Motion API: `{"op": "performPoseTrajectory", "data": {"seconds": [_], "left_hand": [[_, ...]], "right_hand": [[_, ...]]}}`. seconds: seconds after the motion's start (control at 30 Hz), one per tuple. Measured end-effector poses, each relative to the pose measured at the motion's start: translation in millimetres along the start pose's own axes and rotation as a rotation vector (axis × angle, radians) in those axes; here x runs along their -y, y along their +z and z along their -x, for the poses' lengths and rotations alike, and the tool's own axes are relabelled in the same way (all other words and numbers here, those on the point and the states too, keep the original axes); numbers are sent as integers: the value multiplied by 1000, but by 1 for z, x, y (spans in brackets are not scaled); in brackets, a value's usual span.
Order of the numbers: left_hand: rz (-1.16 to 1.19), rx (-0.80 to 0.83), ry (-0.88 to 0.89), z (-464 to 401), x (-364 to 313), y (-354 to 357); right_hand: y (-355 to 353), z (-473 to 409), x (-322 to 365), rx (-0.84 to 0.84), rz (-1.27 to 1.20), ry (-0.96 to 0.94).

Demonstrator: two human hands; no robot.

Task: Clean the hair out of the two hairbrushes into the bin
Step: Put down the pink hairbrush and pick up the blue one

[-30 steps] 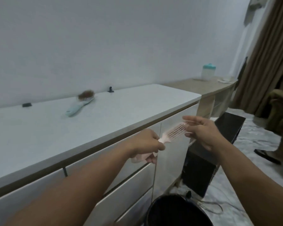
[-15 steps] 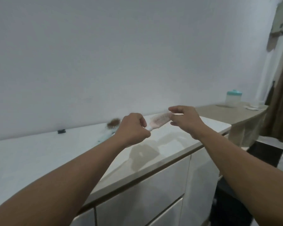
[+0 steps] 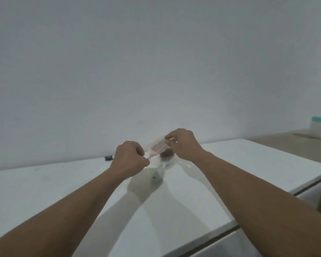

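Hands (image 3: 130, 160) (image 3: 183, 144) grip pink hairbrush (image 3: 157, 147) above hair-clogged teal hairbrush (image 3: 162, 164).

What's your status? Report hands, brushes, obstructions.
Left hand shut on pink brush handle; right hand pinching its bristle end. Green brush on white counter, hair clump still in it. Bin out of view. No obstructions seen.

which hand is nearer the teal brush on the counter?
Right, narrowly. The right hand pinches the pink brush head just above the teal brush's hairy head. The left hand grips the pink handle, off to its left.
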State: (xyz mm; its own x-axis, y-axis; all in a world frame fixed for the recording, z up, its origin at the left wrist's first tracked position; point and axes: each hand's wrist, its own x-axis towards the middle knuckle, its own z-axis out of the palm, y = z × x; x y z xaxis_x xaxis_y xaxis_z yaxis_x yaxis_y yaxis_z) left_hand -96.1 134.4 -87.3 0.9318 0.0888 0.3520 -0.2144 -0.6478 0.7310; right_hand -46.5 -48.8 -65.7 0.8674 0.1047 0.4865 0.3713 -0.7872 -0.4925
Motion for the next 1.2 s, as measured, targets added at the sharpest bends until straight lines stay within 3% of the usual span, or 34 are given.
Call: {"op": "performPoseTrajectory", "data": {"seconds": [0.17,0.4,0.7,0.8,0.97,1.07,1.2], "left_hand": [[-70,-32,-87,-12,42,-19],[-138,-64,-156,-16,78,-21],[-280,-48,-195,-18,79,-15],[-360,-58,-187,-18,74,-15],[-617,-174,71,-15,45,-5],[-449,-53,140,-17,23,14],[-192,226,21,-23,4,46]], "right_hand": [[48,-19,18,237,234,-112],[84,-27,34,418,494,-144],[83,-26,34,454,480,-119],[74,-30,27,376,414,-73],[50,-43,-4,314,379,29],[37,-46,-21,308,369,48],[31,-41,-38,334,334,59]]}}
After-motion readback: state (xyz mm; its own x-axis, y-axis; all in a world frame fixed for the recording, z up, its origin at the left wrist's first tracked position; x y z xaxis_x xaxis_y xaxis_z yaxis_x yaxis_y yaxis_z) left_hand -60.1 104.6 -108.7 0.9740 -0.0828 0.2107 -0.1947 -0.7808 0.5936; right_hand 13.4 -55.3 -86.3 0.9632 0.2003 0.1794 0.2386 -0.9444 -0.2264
